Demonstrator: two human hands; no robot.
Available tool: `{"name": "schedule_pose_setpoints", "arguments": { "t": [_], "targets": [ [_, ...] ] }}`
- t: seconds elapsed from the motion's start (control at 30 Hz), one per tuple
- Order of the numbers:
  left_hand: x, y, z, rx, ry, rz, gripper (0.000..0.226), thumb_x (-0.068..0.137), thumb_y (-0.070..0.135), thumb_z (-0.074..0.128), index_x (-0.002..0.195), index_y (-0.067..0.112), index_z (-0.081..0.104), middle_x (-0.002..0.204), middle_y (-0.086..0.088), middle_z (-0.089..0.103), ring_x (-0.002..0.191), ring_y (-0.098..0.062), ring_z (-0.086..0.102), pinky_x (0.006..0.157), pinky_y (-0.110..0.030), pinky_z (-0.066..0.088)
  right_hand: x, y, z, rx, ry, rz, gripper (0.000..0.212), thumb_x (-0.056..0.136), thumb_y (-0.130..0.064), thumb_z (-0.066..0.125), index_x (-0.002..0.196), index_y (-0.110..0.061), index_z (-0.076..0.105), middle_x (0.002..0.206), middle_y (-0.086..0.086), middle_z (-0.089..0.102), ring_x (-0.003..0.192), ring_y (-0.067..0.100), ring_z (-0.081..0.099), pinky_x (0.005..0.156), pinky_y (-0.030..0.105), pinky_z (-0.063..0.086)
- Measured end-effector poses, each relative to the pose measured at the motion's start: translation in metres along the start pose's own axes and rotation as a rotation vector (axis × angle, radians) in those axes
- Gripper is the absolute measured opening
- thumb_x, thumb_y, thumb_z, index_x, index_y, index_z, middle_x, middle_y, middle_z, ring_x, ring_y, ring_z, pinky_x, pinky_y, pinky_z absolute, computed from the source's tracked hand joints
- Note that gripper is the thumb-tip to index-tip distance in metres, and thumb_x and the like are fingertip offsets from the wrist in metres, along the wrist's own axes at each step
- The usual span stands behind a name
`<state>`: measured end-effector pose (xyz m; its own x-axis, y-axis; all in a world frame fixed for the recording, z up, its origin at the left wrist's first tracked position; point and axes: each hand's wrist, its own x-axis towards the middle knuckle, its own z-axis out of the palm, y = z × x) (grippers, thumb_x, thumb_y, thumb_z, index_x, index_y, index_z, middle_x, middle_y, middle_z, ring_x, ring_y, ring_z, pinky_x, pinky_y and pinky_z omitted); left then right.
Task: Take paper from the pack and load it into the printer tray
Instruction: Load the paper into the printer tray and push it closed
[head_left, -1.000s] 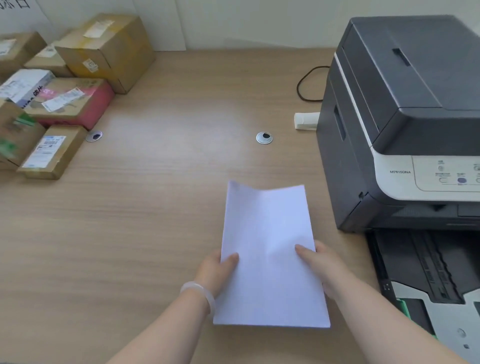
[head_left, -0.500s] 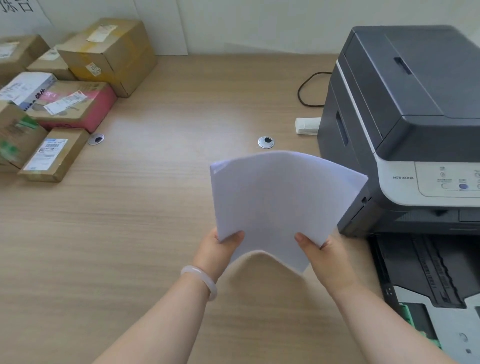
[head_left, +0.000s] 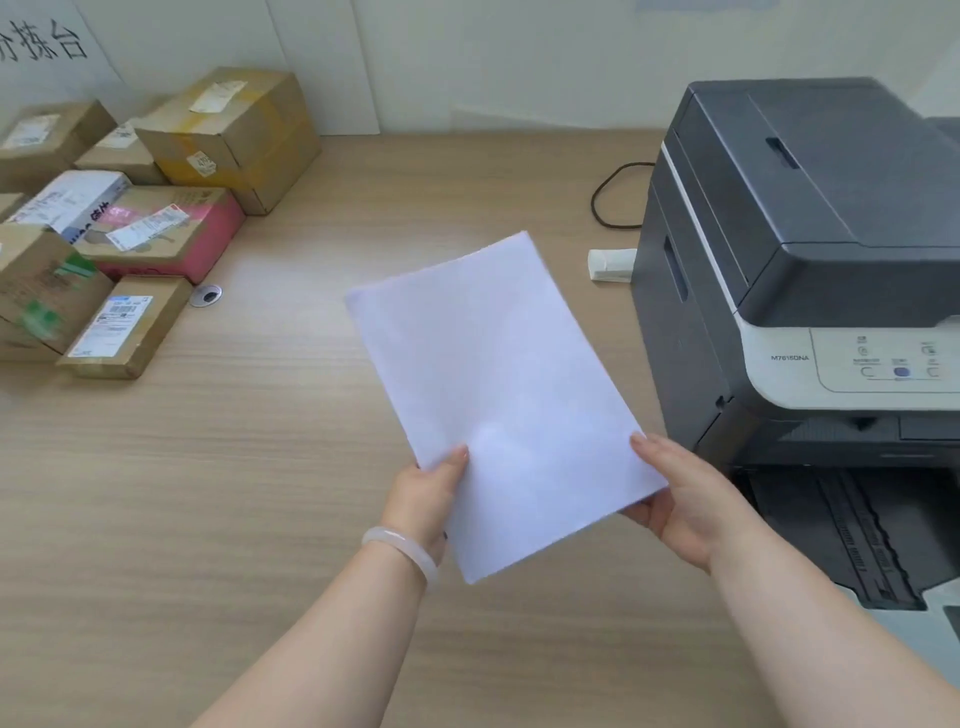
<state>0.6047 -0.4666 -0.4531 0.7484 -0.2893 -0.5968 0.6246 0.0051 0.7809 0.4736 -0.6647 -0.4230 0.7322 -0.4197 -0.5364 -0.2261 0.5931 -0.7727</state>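
Note:
I hold a thin stack of white paper (head_left: 498, 384) above the wooden desk, tilted with its far end pointing up and left. My left hand (head_left: 426, 499), with a pale bangle on the wrist, grips the near left edge. At the near right corner my right hand (head_left: 685, 499) holds the sheets from the side and below. The dark grey printer (head_left: 810, 249) stands to the right. Its paper tray (head_left: 852, 535) is pulled out open toward me, just right of my right hand. No paper pack is in view.
Several cardboard parcels (head_left: 156, 223) are piled at the back left of the desk (head_left: 208, 493). A black cable (head_left: 613, 197) and a white plug block (head_left: 613, 265) lie left of the printer. A round metal grommet (head_left: 205, 295) sits near the parcels.
The paper was lying flat on the desk, then lifted and bowed. Now it is flat again, held in the air and turned so its long side runs up-left.

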Motion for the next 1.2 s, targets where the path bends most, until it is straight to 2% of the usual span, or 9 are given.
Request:
{"name": "schedule_pose_setpoints", "arguments": {
  "t": [0.13,0.23,0.3,0.53,0.63,0.73,0.8,0.97,1.2],
  "targets": [
    [-0.010,-0.008,0.012,-0.152,0.010,-0.096,0.014,0.091,0.023,0.063,0.103,0.016,0.066,0.099,-0.001,0.073,0.090,-0.022,0.070,0.068,-0.034,0.055,-0.012,0.022,0.017,0.208,-0.107,0.088,0.036,0.084,-0.024,0.060,0.119,-0.015,0.063,0.113,0.007,0.072,0.100,0.026,0.068,0.088,0.045,0.056],
    [-0.019,-0.018,0.023,-0.165,0.009,-0.133,0.016,0.091,0.021,0.062,0.104,0.012,0.066,0.096,-0.003,0.074,0.080,-0.019,0.072,0.062,-0.031,0.057,-0.012,0.043,0.036,0.103,0.050,0.101,0.030,0.087,-0.013,0.064,0.117,-0.012,0.063,0.111,0.007,0.073,0.102,0.027,0.068,0.083,0.043,0.055],
    [-0.023,-0.020,0.021,-0.130,-0.028,-0.154,0.021,0.091,0.021,0.063,0.109,0.011,0.065,0.104,-0.006,0.074,0.089,-0.023,0.072,0.070,-0.034,0.058,-0.011,0.046,0.038,0.033,0.113,0.110,0.026,0.088,-0.011,0.063,0.115,-0.011,0.063,0.110,0.007,0.073,0.101,0.027,0.068,0.082,0.042,0.055],
    [0.003,0.020,-0.049,-0.327,-0.088,-0.086,0.030,0.089,0.027,0.058,0.118,0.019,0.061,0.111,-0.005,0.070,0.095,-0.022,0.067,0.070,-0.034,0.058,-0.019,0.015,-0.014,-0.362,0.052,0.126,0.026,0.088,-0.010,0.063,0.113,-0.016,0.065,0.106,0.003,0.074,0.097,0.025,0.069,0.080,0.041,0.055],
    [0.003,0.035,-0.073,-0.070,-0.237,-0.129,0.026,0.088,0.028,0.059,0.114,0.026,0.063,0.108,-0.005,0.073,0.093,-0.025,0.070,0.070,-0.033,0.058,-0.019,0.007,-0.030,-0.532,0.000,0.105,0.029,0.084,-0.015,0.069,0.113,-0.018,0.067,0.104,0.002,0.075,0.097,0.024,0.070,0.084,0.043,0.055],
    [0.003,0.032,-0.065,0.344,-0.286,-0.096,0.050,0.072,0.024,0.070,0.121,0.014,0.063,0.105,-0.006,0.075,0.098,-0.029,0.070,0.081,-0.040,0.057,-0.018,0.012,-0.026,-0.640,0.031,0.006,0.026,0.086,-0.014,0.068,0.111,-0.019,0.067,0.104,0.000,0.074,0.099,0.020,0.068,0.082,0.036,0.053],
    [0.002,0.028,-0.051,0.372,-0.178,-0.015,0.038,0.069,0.019,0.073,0.105,0.010,0.069,0.090,-0.005,0.076,0.091,-0.030,0.070,0.082,-0.041,0.056,-0.019,0.017,-0.018,-0.627,0.118,-0.109,0.017,0.086,-0.013,0.067,0.100,-0.021,0.070,0.098,-0.001,0.074,0.094,0.018,0.068,0.080,0.034,0.052],
    [-0.005,0.016,-0.037,0.306,0.007,0.203,0.015,0.064,0.037,0.071,0.073,0.027,0.075,0.095,-0.010,0.074,0.094,-0.031,0.068,0.088,-0.049,0.052,-0.030,0.023,0.007,-0.323,0.308,-0.323,0.007,0.088,-0.015,0.064,0.087,-0.021,0.068,0.085,-0.005,0.071,0.077,0.009,0.064,0.068,0.027,0.048],
    [-0.011,-0.018,-0.032,0.515,0.065,0.198,0.010,0.084,0.037,0.065,0.082,0.028,0.065,0.097,-0.009,0.069,0.090,-0.027,0.062,0.081,-0.040,0.050,-0.023,0.045,0.008,-0.497,0.325,-0.199,0.010,0.093,-0.030,0.057,0.088,-0.028,0.065,0.094,-0.002,0.069,0.088,0.016,0.061,0.076,0.031,0.042]
  ]
}}
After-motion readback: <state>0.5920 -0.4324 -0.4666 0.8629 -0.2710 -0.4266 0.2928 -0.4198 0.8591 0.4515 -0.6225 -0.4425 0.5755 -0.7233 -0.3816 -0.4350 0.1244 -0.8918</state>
